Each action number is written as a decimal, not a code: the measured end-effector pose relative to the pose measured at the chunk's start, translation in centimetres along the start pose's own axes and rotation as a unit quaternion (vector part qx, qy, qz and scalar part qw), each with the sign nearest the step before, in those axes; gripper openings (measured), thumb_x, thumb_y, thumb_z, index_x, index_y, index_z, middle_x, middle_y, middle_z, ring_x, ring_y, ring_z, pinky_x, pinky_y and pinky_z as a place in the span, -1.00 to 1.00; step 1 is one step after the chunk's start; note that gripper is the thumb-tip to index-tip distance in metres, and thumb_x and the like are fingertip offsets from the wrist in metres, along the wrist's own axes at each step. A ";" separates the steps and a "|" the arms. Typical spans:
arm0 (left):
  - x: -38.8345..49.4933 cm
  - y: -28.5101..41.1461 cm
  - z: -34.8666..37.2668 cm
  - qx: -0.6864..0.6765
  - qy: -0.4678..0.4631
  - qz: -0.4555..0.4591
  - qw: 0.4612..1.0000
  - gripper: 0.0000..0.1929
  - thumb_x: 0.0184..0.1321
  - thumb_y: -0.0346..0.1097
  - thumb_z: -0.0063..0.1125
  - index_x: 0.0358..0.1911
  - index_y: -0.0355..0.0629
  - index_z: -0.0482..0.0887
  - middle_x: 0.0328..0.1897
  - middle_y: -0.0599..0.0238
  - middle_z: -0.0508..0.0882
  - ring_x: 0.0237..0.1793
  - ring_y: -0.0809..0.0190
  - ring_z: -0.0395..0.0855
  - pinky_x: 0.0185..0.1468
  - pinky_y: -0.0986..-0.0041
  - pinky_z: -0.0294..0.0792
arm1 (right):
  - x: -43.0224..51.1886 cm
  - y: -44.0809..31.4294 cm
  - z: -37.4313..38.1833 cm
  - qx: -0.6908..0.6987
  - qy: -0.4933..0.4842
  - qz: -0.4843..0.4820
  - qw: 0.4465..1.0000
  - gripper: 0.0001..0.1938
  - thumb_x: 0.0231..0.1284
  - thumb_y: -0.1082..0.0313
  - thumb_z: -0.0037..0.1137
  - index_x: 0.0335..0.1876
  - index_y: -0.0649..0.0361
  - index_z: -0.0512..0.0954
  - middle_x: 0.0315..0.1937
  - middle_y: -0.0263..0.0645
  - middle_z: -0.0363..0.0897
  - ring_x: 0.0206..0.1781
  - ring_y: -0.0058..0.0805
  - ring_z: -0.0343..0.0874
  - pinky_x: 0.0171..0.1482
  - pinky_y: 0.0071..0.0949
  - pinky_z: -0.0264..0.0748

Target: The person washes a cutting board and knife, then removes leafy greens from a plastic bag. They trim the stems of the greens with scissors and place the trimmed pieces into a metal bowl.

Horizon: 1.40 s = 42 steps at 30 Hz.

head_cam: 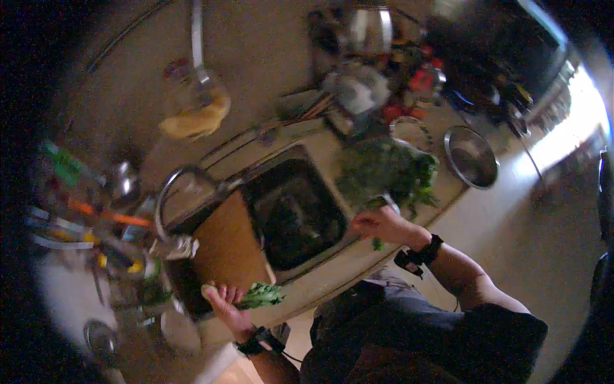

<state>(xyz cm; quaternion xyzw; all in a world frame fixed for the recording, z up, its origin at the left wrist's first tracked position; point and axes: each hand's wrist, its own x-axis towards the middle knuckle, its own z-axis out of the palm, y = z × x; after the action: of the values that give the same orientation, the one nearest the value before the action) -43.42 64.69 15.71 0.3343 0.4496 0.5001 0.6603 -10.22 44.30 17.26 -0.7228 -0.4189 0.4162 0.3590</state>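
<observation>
My left hand (225,305) is closed around a leafy green vegetable (261,295), whose leaves point right over the near edge of the sink. Just above it, a brown board (230,245) lies across the left part of the sink. My right hand (379,224) is over the counter to the right of the dark sink basin (297,216), with its fingers pointing left. A small green leaf (377,244) shows below that hand; blur hides whether the fingers hold it. Beyond the right hand is a large heap of leafy greens (388,173).
A curved metal faucet (165,197) rises over the sink's left side. A metal bowl (471,157) stands at the right counter edge. Behind the greens are a whitish bundle (362,89) and a metal pot (369,31). Bottles and utensils crowd the left.
</observation>
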 end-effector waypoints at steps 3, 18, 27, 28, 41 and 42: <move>0.0 -0.5 4.7 0.007 -0.013 -0.035 0.999 -0.52 0.20 0.22 0.00 -0.09 -0.03 0.37 -0.57 0.55 0.19 -0.60 0.48 0.09 -0.53 0.65 -0.03 | -3.3 1.4 -2.6 0.112 0.137 0.028 0.984 -0.77 0.23 0.28 0.08 -0.06 0.17 0.54 -0.24 -0.24 0.62 -0.20 -0.50 0.59 -0.14 -0.44 0.50; -13.4 -13.0 32.6 0.118 -0.630 0.075 0.764 -0.43 0.20 -0.27 0.15 0.26 -0.10 0.21 0.22 0.18 0.40 0.28 0.20 0.30 0.31 0.34 0.15 | -13.8 9.1 -18.2 -0.061 0.337 -0.142 0.929 -0.51 0.13 0.42 0.14 0.20 0.21 0.33 0.10 -0.13 0.45 0.16 -0.37 0.43 0.14 -0.40 0.38; -11.8 -19.9 28.4 0.735 -0.496 0.184 0.425 -0.74 0.17 -0.22 0.04 -0.10 -0.11 0.53 -0.10 0.02 0.60 -0.17 -0.08 0.60 -0.25 0.19 0.51 | -15.9 22.8 -34.1 -0.401 0.311 0.081 0.858 -0.55 0.09 0.39 0.07 0.16 0.01 0.40 0.05 -0.13 0.48 0.07 -0.12 0.48 0.02 -0.27 0.49; -10.9 -19.6 28.4 0.807 -0.441 0.203 0.336 -0.63 0.18 -0.23 0.01 0.07 -0.12 0.44 0.00 -0.01 0.57 -0.26 -0.08 0.63 -0.34 0.19 0.51 | -15.3 22.9 -33.9 -0.444 0.276 0.135 0.841 -0.56 0.08 0.38 0.07 0.15 0.00 0.41 0.04 -0.14 0.48 0.05 -0.13 0.48 -0.01 -0.27 0.50; -8.1 -13.7 32.2 0.769 -0.207 0.362 0.484 -0.19 0.10 -0.32 0.16 0.40 0.13 -0.03 0.32 0.00 0.32 -0.03 -0.07 0.56 -0.17 0.20 0.52 | 4.0 13.9 -12.0 -0.482 0.188 -0.298 0.802 -0.75 0.10 0.38 -0.10 -0.09 0.14 0.48 -0.06 -0.12 0.47 0.10 -0.12 0.41 0.03 -0.30 0.43; -7.9 -13.5 31.8 0.751 -0.221 0.421 0.458 -0.25 0.11 -0.31 0.17 0.38 0.16 0.09 0.31 0.06 0.34 -0.03 -0.04 0.57 -0.13 0.17 0.51 | 4.0 15.3 -12.2 -0.491 0.212 -0.263 0.803 -0.73 0.12 0.38 -0.11 -0.06 0.13 0.47 -0.05 -0.11 0.46 0.09 -0.10 0.41 0.03 -0.25 0.43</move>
<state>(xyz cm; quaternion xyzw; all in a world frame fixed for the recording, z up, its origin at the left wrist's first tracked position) -9.78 53.60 17.53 0.9489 0.2949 0.0949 -0.0601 6.72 39.88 7.58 -0.7349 -0.6547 -0.1185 0.1316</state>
